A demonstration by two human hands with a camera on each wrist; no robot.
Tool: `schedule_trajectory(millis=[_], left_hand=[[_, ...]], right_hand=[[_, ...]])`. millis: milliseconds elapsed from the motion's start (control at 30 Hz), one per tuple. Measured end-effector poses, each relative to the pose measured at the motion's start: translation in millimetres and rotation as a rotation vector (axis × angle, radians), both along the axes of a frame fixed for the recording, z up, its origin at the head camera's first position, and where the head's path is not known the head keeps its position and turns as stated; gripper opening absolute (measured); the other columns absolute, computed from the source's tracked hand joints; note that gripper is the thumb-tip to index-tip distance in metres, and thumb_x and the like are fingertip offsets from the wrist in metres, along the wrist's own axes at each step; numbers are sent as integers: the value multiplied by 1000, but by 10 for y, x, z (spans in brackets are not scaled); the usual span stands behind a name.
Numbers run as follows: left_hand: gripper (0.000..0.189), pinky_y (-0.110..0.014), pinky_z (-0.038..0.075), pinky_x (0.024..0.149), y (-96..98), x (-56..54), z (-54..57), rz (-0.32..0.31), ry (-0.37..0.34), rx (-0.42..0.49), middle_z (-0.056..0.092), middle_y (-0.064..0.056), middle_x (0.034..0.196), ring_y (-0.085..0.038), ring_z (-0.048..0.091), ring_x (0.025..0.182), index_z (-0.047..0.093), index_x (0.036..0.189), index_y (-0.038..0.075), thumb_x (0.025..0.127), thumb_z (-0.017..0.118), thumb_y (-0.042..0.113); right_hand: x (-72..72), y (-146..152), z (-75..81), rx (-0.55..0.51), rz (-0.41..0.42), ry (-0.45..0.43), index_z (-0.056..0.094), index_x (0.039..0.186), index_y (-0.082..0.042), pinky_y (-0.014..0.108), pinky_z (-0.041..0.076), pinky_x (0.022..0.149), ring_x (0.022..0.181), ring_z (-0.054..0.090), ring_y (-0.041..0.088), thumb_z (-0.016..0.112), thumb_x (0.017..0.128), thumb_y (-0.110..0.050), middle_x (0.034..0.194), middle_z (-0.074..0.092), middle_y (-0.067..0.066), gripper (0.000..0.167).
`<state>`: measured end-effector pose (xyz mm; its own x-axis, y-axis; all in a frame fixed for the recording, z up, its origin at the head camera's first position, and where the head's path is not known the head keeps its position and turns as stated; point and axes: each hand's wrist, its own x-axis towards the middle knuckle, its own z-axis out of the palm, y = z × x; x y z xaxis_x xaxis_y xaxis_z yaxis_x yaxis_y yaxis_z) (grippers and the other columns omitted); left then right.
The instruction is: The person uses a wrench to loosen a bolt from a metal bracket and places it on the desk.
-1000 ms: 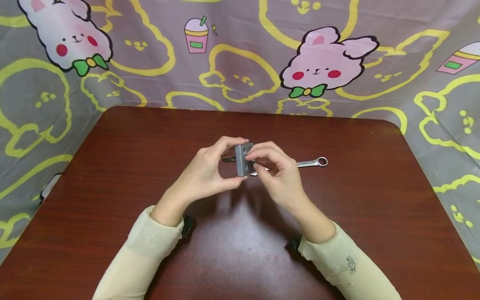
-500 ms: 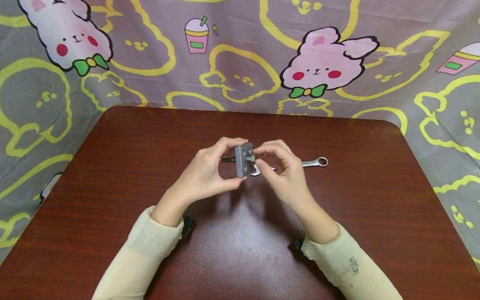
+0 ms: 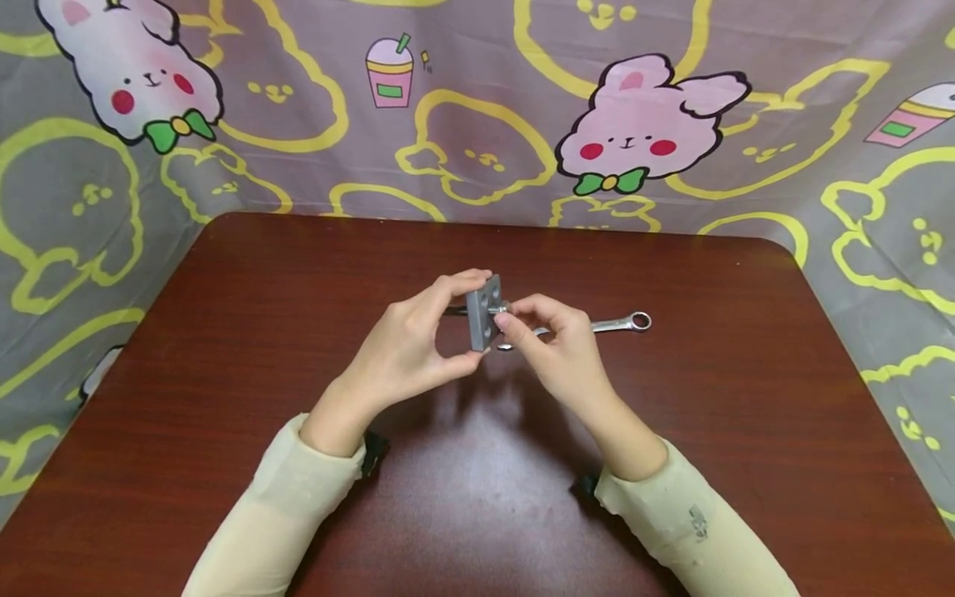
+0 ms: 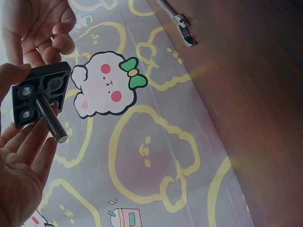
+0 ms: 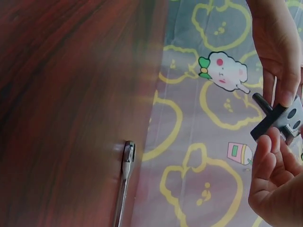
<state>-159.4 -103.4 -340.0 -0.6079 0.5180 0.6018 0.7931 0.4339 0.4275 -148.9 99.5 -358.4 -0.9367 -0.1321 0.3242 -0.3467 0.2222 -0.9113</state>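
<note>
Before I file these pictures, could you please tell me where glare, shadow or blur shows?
Head view: pale glare on the table, dark shadows bordering it; left wrist view: table dim and soft, but threads on the bolt readable; right wrist view: table grain smeared, a bright highlight on the wrench.

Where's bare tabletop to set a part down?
Bare tabletop left of the left hand, between the sleeves, and right of the wrench. Crowded: centre, where the right hand, plate and bolt bunch near the wrench in head view.

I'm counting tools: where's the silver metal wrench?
In the head view, the silver metal wrench lies on the reddish-brown table, partly hidden behind the right hand, its ring end pointing right.
</note>
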Motion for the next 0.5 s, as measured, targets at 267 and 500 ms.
schedule_trajectory(millis=[267,500], left_hand=[[68,-34,59,88,-4,8,8,-14,2,-5,61,-9,137,-19,68,108,51,132,2,71,81,7],[68,-32,58,90,-5,4,-5,-15,-6,-17,62,-9,136,-19,68,110,51,131,3,70,81,7]], right_hand=[[31,-11,3,-53,-4,46,70,100,5,17,53,57,70,62,1,71,86,2,80,69,19,15],[67,-6,11,-32,39,91,68,109,1,20,55,61,77,60,6,67,84,8,85,65,13,25]])
